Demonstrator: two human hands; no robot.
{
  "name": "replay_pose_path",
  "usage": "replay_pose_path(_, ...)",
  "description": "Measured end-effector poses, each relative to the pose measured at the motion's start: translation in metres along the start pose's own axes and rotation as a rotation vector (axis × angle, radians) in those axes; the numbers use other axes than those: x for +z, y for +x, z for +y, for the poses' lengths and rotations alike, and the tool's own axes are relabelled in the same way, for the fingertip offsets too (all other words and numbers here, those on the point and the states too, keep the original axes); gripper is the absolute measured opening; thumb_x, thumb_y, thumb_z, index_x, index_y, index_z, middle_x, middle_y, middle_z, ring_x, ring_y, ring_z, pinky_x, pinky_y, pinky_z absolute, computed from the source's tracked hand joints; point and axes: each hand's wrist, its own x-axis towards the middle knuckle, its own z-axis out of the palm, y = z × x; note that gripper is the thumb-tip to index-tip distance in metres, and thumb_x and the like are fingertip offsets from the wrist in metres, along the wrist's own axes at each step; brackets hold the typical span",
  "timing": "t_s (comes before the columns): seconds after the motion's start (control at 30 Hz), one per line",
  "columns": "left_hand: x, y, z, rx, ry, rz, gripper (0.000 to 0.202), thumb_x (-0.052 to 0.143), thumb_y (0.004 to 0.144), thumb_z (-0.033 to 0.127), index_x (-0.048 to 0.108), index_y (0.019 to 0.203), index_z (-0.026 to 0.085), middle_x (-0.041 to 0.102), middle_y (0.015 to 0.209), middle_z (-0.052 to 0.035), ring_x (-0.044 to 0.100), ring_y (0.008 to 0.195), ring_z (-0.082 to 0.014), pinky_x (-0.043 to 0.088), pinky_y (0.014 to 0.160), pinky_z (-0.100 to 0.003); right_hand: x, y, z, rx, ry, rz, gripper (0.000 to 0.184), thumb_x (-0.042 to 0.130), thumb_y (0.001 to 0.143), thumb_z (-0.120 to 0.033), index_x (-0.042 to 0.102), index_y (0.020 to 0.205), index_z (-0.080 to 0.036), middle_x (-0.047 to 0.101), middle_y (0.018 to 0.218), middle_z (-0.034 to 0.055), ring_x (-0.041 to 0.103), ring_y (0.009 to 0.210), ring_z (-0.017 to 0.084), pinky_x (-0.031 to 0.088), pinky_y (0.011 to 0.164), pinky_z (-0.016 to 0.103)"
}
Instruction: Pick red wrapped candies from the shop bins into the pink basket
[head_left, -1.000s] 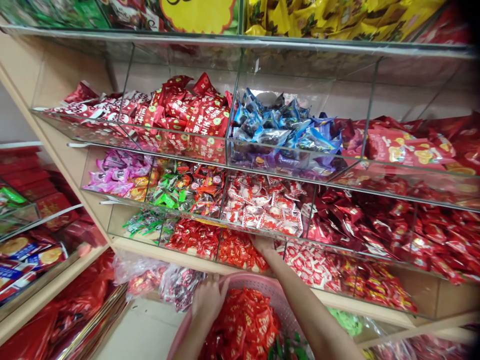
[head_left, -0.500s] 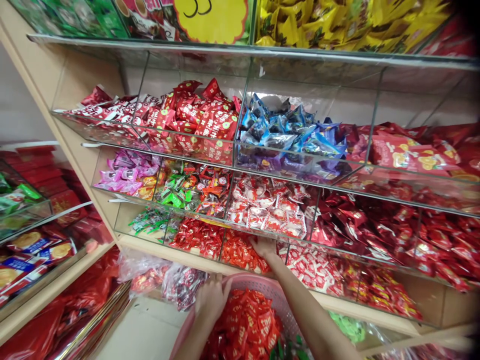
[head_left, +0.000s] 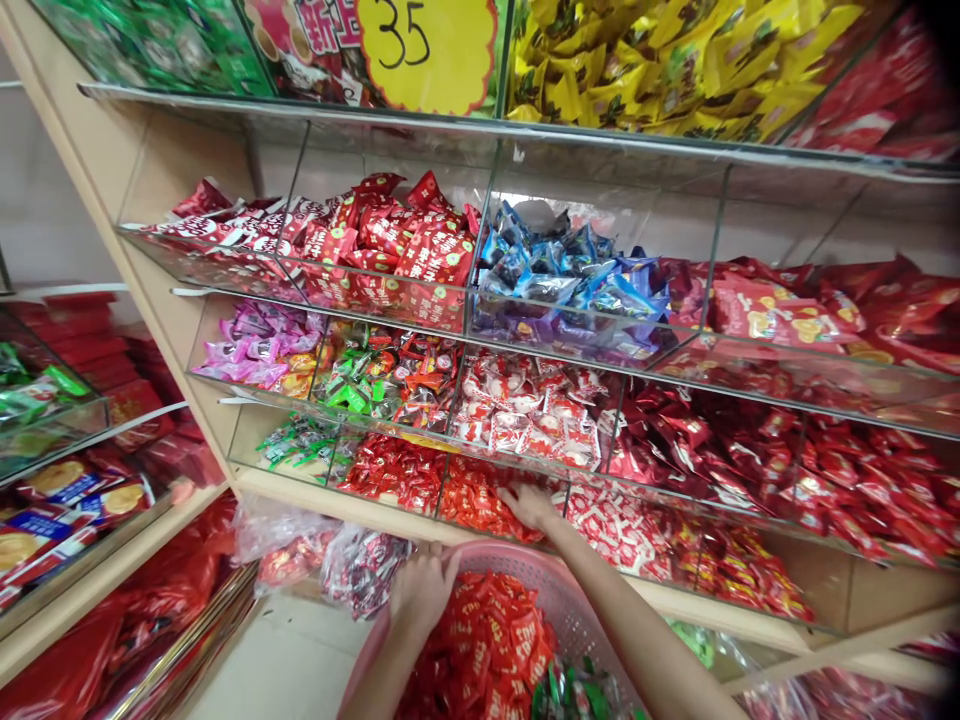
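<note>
My left hand [head_left: 421, 585] is closed on the far left rim of a pink plastic basket [head_left: 592, 592], its thumb lying along the rim. Inside the basket are many red-orange wrapped candies [head_left: 487, 640] and some green-and-dark wrapped ones [head_left: 574, 690]. My right hand [head_left: 529, 505] reaches over the basket into a bottom-shelf bin of small orange-red wrapped candies [head_left: 472, 500]. Its fingers are stretched out and partly apart, resting on the candies. Nothing shows in them, though their undersides are hidden.
Clear dividers split the shelves [head_left: 360, 495] into candy bins. Red-and-white candies [head_left: 619, 525] lie right of my right hand. Plastic bags of candy [head_left: 364, 565] lie left of the basket. A yellow price sign [head_left: 427, 50] hangs above. The wooden side post [head_left: 135, 290] bounds the left.
My right hand has drawn slightly back across the orange-red candies, and its fingers show more clearly. My left hand stays at the basket rim. The view has tilted up slightly.
</note>
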Motion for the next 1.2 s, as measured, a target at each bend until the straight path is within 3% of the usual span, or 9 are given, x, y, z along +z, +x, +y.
replay_pose_path(0.1,-0.001,0.0,0.001,-0.004,0.0,-0.006,0.06,0.014,0.088,0.051,0.058,0.106,0.014,0.063,0.1,-0.0149,0.062,0.085,-0.0211,0.046,0.072,-0.03,-0.01,-0.004,-0.011,0.029,-0.026,0.074,0.057,0.022,0.089,-0.05,0.066,0.099,-0.015,0.064,0.106,0.0177,0.055,0.107,0.03,0.034,0.091,0.041)
replay_pose_path(0.2,0.001,0.0,0.0,-0.002,0.013,0.006,0.059,0.014,0.088,0.051,0.058,0.106,0.015,0.062,0.1,-0.0144,0.062,0.084,-0.0213,0.046,0.07,-0.031,-0.014,-0.004,-0.031,0.052,0.003,0.185,0.055,0.024,0.089,-0.05,0.063,0.105,-0.015,0.064,0.107,0.0172,0.056,0.106,0.028,0.034,0.092,0.039)
replay_pose_path(0.4,0.005,0.002,-0.001,0.005,0.011,0.005,0.058,0.014,0.088,0.05,0.058,0.104,0.015,0.062,0.1,-0.0134,0.062,0.083,-0.0221,0.046,0.069,-0.032,-0.007,0.005,-0.059,0.068,0.133,0.032,0.056,0.042,0.078,-0.061,0.06,0.105,-0.014,0.064,0.105,0.0163,0.058,0.101,0.03,0.042,0.079,0.036)
replay_pose_path(0.53,0.003,0.003,0.0,-0.015,0.012,-0.024,0.057,0.017,0.088,0.05,0.057,0.105,0.014,0.062,0.101,-0.0135,0.062,0.086,-0.0225,0.046,0.072,-0.032,0.0,0.012,-0.06,0.045,0.163,0.01,0.048,0.059,0.072,-0.047,0.059,0.108,-0.017,0.063,0.11,0.0124,0.057,0.104,0.028,0.042,0.08,0.032)
replay_pose_path(0.7,0.002,0.002,0.0,-0.001,0.008,-0.023,0.058,0.015,0.088,0.052,0.056,0.106,0.015,0.063,0.101,-0.0134,0.062,0.085,-0.0214,0.046,0.072,-0.031,0.007,0.012,-0.062,-0.011,0.296,0.038,0.046,0.065,0.068,-0.03,0.058,0.112,-0.017,0.064,0.108,0.0081,0.059,0.099,0.022,0.043,0.078,0.026)
replay_pose_path(0.87,0.0,0.002,0.0,0.008,0.01,-0.019,0.059,0.014,0.088,0.052,0.057,0.105,0.015,0.063,0.099,-0.013,0.062,0.084,-0.021,0.046,0.071,-0.031,0.003,0.006,-0.065,0.044,0.298,0.01,0.046,0.068,0.066,-0.031,0.061,0.107,-0.011,0.065,0.101,0.0114,0.059,0.095,0.023,0.044,0.075,0.026)
replay_pose_path(1.0,-0.001,0.002,0.001,0.016,0.034,-0.026,0.06,0.013,0.088,0.051,0.057,0.103,0.014,0.063,0.1,-0.0143,0.062,0.084,-0.0221,0.046,0.07,-0.032,0.001,0.006,-0.062,0.051,0.309,-0.018,0.045,0.071,0.063,-0.032,0.062,0.103,-0.013,0.066,0.097,0.0095,0.059,0.092,0.022,0.044,0.075,0.025)
replay_pose_path(1.2,0.001,0.003,0.001,0.026,0.066,-0.007,0.062,0.01,0.088,0.052,0.057,0.102,0.015,0.063,0.098,-0.0138,0.063,0.081,-0.0224,0.046,0.068,-0.032,0.009,0.01,-0.055,0.08,0.524,0.012,0.051,0.074,0.058,-0.027,0.061,0.105,-0.011,0.065,0.089,0.0063,0.06,0.082,0.018,0.045,0.07,0.025)
